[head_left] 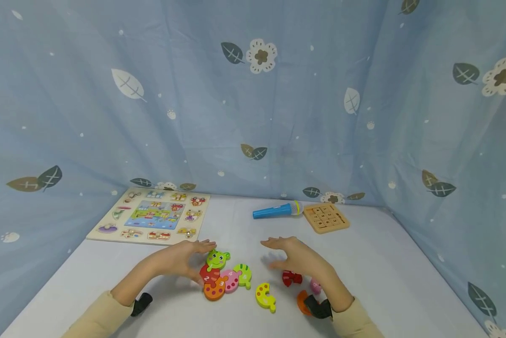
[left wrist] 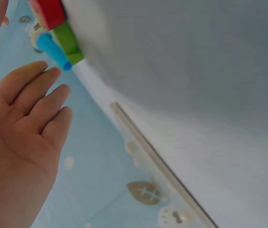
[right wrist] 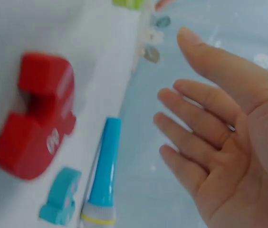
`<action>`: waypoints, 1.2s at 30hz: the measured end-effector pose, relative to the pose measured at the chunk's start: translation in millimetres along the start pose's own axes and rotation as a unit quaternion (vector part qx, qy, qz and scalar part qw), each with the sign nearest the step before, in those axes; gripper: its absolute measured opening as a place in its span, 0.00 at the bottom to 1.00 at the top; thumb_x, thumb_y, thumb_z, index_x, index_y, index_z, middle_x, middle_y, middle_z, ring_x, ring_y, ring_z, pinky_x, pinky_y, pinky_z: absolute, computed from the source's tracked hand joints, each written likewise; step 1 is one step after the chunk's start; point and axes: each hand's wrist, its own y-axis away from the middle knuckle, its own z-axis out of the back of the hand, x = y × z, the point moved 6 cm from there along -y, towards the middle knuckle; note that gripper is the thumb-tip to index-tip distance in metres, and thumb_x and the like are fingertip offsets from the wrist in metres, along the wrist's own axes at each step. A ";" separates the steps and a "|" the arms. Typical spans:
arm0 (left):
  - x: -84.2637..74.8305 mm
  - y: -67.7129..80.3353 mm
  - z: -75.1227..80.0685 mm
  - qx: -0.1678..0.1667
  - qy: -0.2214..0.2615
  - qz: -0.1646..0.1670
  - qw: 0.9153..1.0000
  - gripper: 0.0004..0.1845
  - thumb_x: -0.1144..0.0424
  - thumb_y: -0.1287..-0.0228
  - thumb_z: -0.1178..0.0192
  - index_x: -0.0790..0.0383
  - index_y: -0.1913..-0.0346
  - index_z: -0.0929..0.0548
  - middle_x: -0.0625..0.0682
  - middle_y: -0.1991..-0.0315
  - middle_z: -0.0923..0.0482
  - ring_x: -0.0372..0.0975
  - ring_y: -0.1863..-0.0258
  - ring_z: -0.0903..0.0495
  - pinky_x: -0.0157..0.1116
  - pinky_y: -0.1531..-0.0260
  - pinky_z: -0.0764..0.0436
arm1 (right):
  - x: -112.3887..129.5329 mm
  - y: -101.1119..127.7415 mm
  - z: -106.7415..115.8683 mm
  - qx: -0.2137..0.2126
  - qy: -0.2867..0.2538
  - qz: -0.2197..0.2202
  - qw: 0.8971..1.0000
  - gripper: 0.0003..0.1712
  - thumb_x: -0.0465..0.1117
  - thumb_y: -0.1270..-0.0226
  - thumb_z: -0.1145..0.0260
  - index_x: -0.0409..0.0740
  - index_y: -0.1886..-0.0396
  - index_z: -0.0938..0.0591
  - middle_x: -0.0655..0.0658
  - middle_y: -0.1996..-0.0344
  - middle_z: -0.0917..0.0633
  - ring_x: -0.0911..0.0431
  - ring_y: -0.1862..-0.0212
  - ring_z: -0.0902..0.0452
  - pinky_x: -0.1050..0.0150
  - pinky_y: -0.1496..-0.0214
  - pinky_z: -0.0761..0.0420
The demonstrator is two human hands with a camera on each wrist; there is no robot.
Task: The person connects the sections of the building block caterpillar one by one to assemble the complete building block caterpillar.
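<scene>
Wristbands and sleeves sit at the bottom of the head view, and just above them I see loose puzzle pieces: an orange piece (head_left: 302, 303) and a pink piece (head_left: 315, 285) tucked against my right forearm, a red piece (head_left: 292, 277) under the right hand (head_left: 297, 257), and a yellow piece (head_left: 265, 296) lying alone at lower centre. The right hand's fingers (right wrist: 196, 126) are straight and spread, holding nothing, palm hovering over the red piece. If that forearm drags sideways, I judge it could sweep the orange and pink pieces toward the near table edge.

Left of centre lies the joined caterpillar (head_left: 221, 277), green head uppermost, with red, orange, pink and green segments. The left hand (head_left: 181, 260) has straight fingers close together, and touches or nearly touches the chain's left side; I cannot tell which. A push there could break the joins.

Open table (head_left: 405, 272) lies to the right and between the hands. Further back, a peg puzzle board (head_left: 151, 216) fills the left, with a blue toy microphone (head_left: 276, 211) and a wooden slide puzzle (head_left: 325, 218) at centre right, just before the blue curtain (head_left: 253, 94) closing in three sides.
</scene>
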 end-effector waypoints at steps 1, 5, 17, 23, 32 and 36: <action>-1.0 -0.1 0.7 -0.003 0.002 -0.001 1.000 0.49 0.43 0.56 0.26 0.64 0.32 0.30 0.56 0.30 0.36 0.52 0.30 0.41 0.53 0.34 0.39 | -3.5 2.2 3.4 -0.013 -0.001 -0.010 1.000 0.33 0.44 0.41 0.27 0.45 0.35 0.24 0.43 0.37 0.24 0.47 0.34 0.32 0.48 0.36 0.29; -3.4 -0.9 3.0 -0.014 0.014 0.004 1.000 0.48 0.43 0.54 0.27 0.64 0.31 0.31 0.56 0.29 0.37 0.51 0.29 0.42 0.53 0.33 0.40 | -17.5 8.2 13.3 -0.056 -0.011 -0.057 0.997 0.32 0.43 0.42 0.26 0.45 0.37 0.23 0.41 0.38 0.24 0.45 0.35 0.31 0.48 0.37 0.28; -9.5 -2.5 -3.6 -0.010 0.031 0.004 0.999 0.50 0.42 0.54 0.28 0.67 0.31 0.33 0.59 0.29 0.40 0.53 0.29 0.43 0.54 0.34 0.40 | -60.6 17.7 20.5 -0.103 -0.013 -0.204 0.974 0.33 0.45 0.45 0.25 0.40 0.39 0.22 0.36 0.46 0.18 0.56 0.69 0.26 0.64 0.69 0.24; -9.0 -6.3 -6.7 -0.003 0.033 0.001 0.999 0.50 0.42 0.53 0.28 0.67 0.31 0.33 0.60 0.29 0.39 0.53 0.29 0.43 0.54 0.34 0.40 | -76.2 18.9 16.3 -0.093 0.003 -0.232 0.968 0.33 0.44 0.48 0.23 0.37 0.42 0.20 0.36 0.43 0.20 0.43 0.42 0.25 0.47 0.43 0.23; -7.4 -8.5 -10.5 0.017 0.018 0.016 1.000 0.48 0.45 0.52 0.28 0.66 0.31 0.33 0.58 0.30 0.38 0.53 0.30 0.41 0.54 0.34 0.39 | -85.7 17.6 10.4 -0.078 0.025 -0.254 0.964 0.33 0.44 0.48 0.23 0.32 0.44 0.20 0.35 0.45 0.19 0.42 0.42 0.25 0.46 0.40 0.25; -6.8 -9.4 -11.5 0.024 0.008 0.024 0.999 0.46 0.48 0.51 0.26 0.67 0.32 0.31 0.58 0.30 0.36 0.52 0.30 0.40 0.52 0.34 0.38 | -85.6 17.0 9.7 -0.069 0.038 -0.254 0.964 0.31 0.44 0.47 0.23 0.33 0.45 0.19 0.35 0.47 0.18 0.44 0.46 0.22 0.47 0.41 0.24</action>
